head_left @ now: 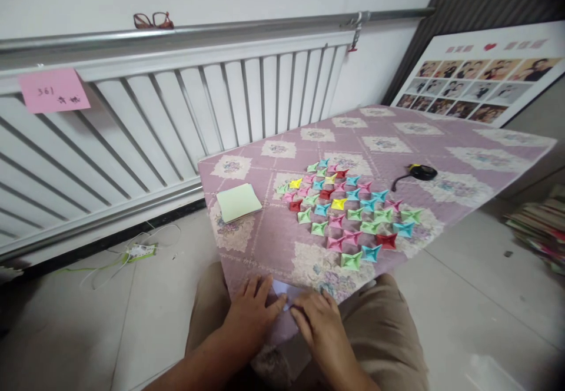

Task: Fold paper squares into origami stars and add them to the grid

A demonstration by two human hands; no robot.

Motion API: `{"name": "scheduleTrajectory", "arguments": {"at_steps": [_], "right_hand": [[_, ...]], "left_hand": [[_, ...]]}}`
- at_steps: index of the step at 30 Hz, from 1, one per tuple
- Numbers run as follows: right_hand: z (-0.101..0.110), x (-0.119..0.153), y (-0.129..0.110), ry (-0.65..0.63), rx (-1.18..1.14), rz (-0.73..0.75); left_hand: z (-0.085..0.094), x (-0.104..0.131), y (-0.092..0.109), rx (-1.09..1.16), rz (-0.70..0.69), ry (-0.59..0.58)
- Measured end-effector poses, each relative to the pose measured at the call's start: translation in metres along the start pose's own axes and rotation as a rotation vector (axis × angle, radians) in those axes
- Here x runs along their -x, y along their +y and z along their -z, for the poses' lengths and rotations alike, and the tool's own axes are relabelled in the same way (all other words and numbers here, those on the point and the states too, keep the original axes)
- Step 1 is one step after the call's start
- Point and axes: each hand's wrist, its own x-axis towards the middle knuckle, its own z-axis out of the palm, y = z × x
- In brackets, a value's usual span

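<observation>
A pale bluish-white piece of paper [288, 292], partly folded, lies at the near edge of the table between my two hands. My left hand [252, 311] rests flat beside it with fingers spread, its thumb pressing the paper's left part. On the other side, my right hand [320, 314] has its fingers bent and its fingertips on the paper's right part, gripping it. Part of the paper is hidden under both hands. Farther in, rows of small folded paper shapes [338, 204] in green, pink, blue, red and yellow stand on the cloth.
A stack of pale green paper sheets [239, 202] lies at the table's left. A black tape measure [422, 172] sits toward the right on the patterned tablecloth [265, 244]. Behind are a white radiator [256, 96] and a photo board [479, 76]. A power strip [141, 252] lies on the floor.
</observation>
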Motion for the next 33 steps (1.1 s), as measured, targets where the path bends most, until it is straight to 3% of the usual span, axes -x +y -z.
{"name": "scheduleTrajectory", "arguments": {"at_steps": [4, 9, 25, 33], "right_hand": [[0.013, -0.037, -0.001, -0.108, -0.021, -0.171], [0.015, -0.064, -0.009, -0.237, 0.047, -0.248], [0.012, -0.095, -0.018, -0.370, 0.227, -0.242], [0.021, -0.094, -0.017, -0.423, 0.212, -0.225]], "left_hand": [[-0.001, -0.002, 0.000, 0.047, 0.010, -0.045], [-0.001, -0.003, -0.001, 0.115, 0.013, -0.076], [0.005, -0.003, 0.000, 0.234, 0.061, -0.109], [0.003, -0.006, -0.001, 0.240, 0.088, -0.130]]}}
